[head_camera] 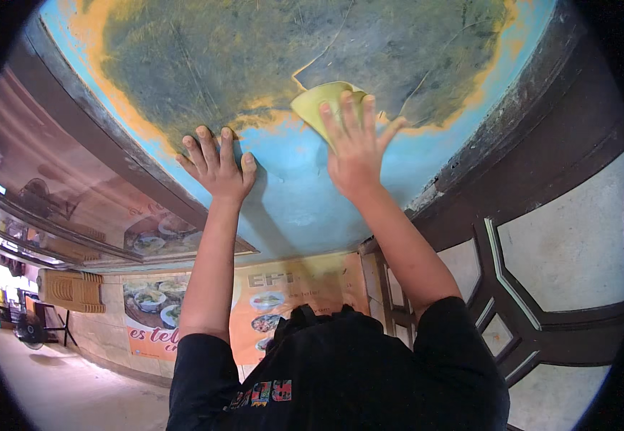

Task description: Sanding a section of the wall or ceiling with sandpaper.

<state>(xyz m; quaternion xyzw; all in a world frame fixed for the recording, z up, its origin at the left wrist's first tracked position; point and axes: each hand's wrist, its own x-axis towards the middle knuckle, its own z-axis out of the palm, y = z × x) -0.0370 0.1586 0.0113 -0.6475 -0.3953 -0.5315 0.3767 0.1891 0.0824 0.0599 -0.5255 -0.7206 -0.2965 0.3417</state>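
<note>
A large painted surface spreads before me, light blue near me, with a worn dark grey-green area farther off, edged in orange. My left hand lies flat on it at the lower left edge of the dark area, fingers spread, holding nothing. To the right, my right hand presses a folded yellow-green sheet, which looks like sandpaper, against the border of the dark and blue areas. Three fingers lie over the sheet and another sticks out to the right. My right thumb is hidden. Thin cracks or lines run across the dark area.
Dark frames border the surface, the right one chipped. A glossy reflective panel is at left. Food posters hang on a tiled wall. Stacked plastic stools and a fan are at far left; a dark lattice with pale panels is at right.
</note>
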